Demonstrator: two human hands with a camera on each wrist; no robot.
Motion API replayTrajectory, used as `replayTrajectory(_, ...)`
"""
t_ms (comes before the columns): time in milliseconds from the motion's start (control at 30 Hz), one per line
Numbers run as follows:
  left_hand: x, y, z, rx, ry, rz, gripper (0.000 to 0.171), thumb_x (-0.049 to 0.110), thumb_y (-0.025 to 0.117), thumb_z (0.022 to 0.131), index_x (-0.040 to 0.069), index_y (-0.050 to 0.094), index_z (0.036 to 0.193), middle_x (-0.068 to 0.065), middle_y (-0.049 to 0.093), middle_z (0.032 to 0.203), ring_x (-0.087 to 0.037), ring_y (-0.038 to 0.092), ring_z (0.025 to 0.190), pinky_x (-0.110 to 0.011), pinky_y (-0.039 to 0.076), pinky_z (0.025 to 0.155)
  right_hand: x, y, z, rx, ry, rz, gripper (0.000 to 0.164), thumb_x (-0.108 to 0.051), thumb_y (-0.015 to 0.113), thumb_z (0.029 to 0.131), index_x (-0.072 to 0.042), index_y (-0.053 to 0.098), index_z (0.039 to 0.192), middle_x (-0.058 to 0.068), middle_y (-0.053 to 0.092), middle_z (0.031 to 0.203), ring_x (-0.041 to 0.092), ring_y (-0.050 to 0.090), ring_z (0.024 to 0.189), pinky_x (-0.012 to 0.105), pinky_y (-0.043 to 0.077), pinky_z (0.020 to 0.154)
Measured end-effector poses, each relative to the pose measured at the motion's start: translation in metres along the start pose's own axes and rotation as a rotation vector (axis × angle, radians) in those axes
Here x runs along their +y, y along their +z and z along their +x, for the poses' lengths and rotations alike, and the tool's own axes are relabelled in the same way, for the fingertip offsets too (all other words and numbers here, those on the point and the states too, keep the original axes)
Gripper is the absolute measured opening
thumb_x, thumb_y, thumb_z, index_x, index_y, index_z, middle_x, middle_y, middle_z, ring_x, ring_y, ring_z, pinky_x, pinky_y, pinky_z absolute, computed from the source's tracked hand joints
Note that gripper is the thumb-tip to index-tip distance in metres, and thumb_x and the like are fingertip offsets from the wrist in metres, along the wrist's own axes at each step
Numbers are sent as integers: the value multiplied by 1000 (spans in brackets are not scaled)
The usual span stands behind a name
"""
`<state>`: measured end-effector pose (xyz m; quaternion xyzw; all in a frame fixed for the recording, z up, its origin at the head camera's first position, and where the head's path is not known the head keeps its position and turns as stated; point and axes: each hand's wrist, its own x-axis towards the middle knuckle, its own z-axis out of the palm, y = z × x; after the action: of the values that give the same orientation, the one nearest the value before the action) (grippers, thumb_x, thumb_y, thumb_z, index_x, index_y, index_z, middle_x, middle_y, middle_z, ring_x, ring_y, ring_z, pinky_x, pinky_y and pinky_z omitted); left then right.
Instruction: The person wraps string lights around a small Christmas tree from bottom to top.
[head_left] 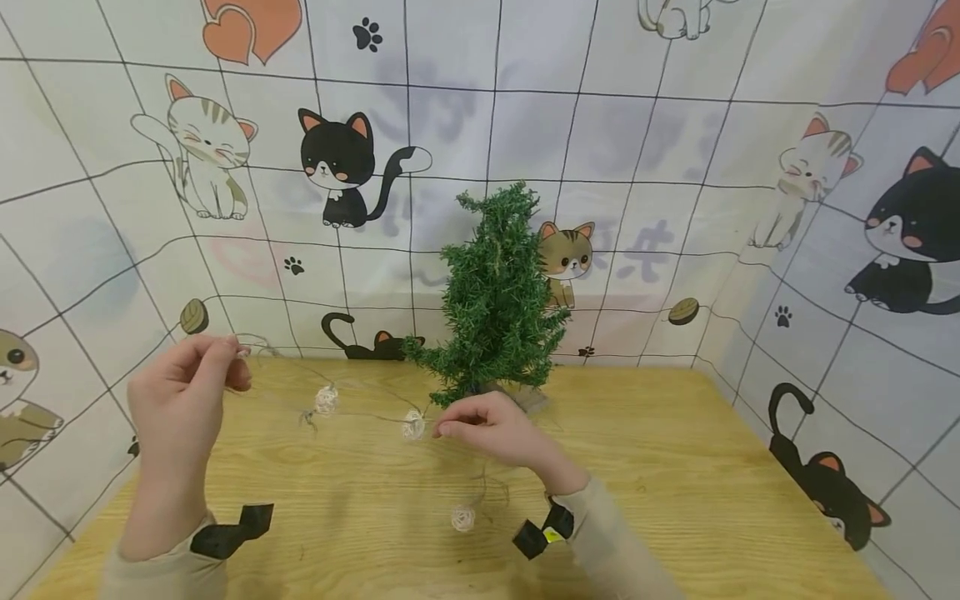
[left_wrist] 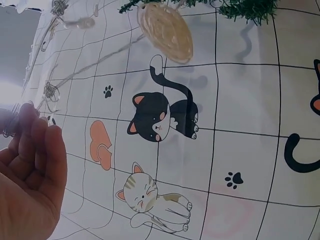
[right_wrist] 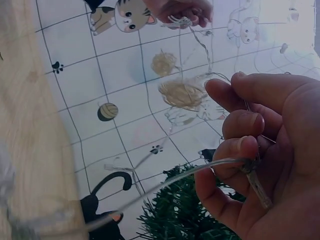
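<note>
Left hand (head_left: 180, 400): grip pinching the ball string (head_left: 413, 425), I think
Right hand (head_left: 498, 429): grip curled round it too
Green tree (head_left: 495, 300): upright on the desk (head_left: 645, 475)

No text legible. Pale purple-grey characters (head_left: 648, 252) on cat-print backdrop (head_left: 450, 42), beside brown striped cat drawing (head_left: 567, 254); too faint to read. Similar smudged marks (head_left: 442, 108) higher up on same backdrop, equally unreadable.

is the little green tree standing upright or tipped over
Upright: in the head view the artificial Christmas tree tapers upward, its base down on the wooden table.
</note>
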<state>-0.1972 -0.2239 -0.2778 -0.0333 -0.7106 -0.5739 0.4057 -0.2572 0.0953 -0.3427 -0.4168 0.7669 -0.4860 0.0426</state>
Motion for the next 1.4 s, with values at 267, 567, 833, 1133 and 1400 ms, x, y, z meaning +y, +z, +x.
replayTrajectory(267,8,3,-2,29,-63,-687,19,-3,62,92,-20,63,82,-17,65,67,-22,63,57,-28,54,54,-7,-13,-7,43,-46,-5,18,-11,58,98,-4,74,101,1,69,88,9,48,61,26,43,57)
replayTrajectory(567,11,14,-8,27,-14,-997,25,-4,60,93,-27,59,103,-26,69,87,-32,70,75,-37,57,70,-22,-43,-7,52,-129,-153,14,-9,60,97,-8,74,96,-6,63,72,9,41,51,25,37,49)
replayTrajectory(833,22,24,-8,-58,3,-999,34,-2,49,99,-22,49,127,-26,65,112,-33,66,101,-38,51,90,-59,-86,-5,27,-104,-394,12,-14,62,96,-14,74,97,-11,61,70,9,46,56,27,39,53)
replayTrajectory(1133,38,32,7,-204,169,-605,42,-2,47,98,-2,48,140,-16,52,137,-25,51,125,-29,41,102,-102,-137,0,82,-81,-639,11,-15,63,96,-14,74,95,-8,53,63,11,40,52,28,36,54)
replayTrajectory(1400,60,40,24,-365,178,-268,64,12,50,101,23,20,155,-10,39,150,-22,41,135,-21,38,102,-124,-170,8,133,-16,-784,17,-20,59,98,-12,73,92,-2,50,60,14,37,51,29,34,54)
